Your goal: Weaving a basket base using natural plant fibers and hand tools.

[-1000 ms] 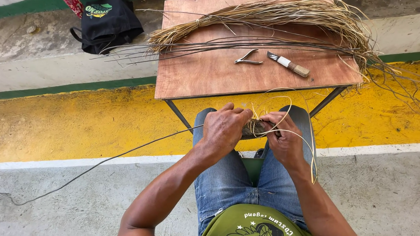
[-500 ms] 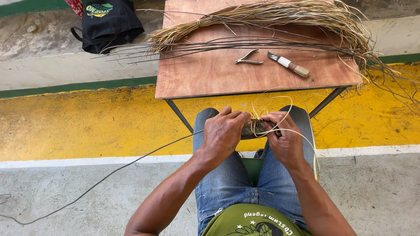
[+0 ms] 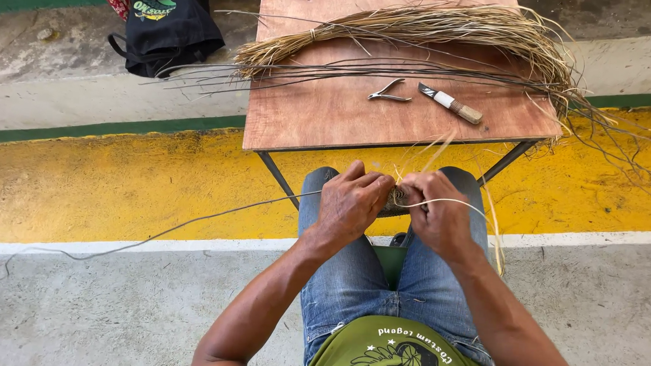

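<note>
Both your hands sit at frame centre, over your knees, just below the near edge of the brown wooden board desk (image 3: 329, 116). Your left hand (image 3: 350, 203) is curled closed over a small dark woven fibre coil (image 3: 396, 201); your right hand (image 3: 437, 211) pinches the same coil from the other side, fingers tight, the two hands touching or nearly so. Most of the coil is hidden between them.

A long thin pale fibre strand (image 3: 190, 224) runs from the hands out toward the lower left of the frame, trailing across the yellow painted floor strip (image 3: 80, 185) onto grey concrete. A few loose pale straws (image 3: 487, 221) loop off your right hand and hang past your right knee.

On the desk, upper centre: a big bundle of dry tan grass stalks (image 3: 423, 28), dark thin stems (image 3: 346, 69) beneath it, small metal pliers (image 3: 388, 93), and a short knife with a wrapped handle (image 3: 452, 106) just beside them. A black cloth bag (image 3: 166, 30) lies at upper left, well apart.

Risks, as I judge them: the trailing strand could snag on the rough floor and jerk the coil loose. Dry straws may snap if you bend them hard. The grip is tight and cramped, so a slip could undo the last wrap. Grass overhanging the desk's right edge could slide off.
</note>
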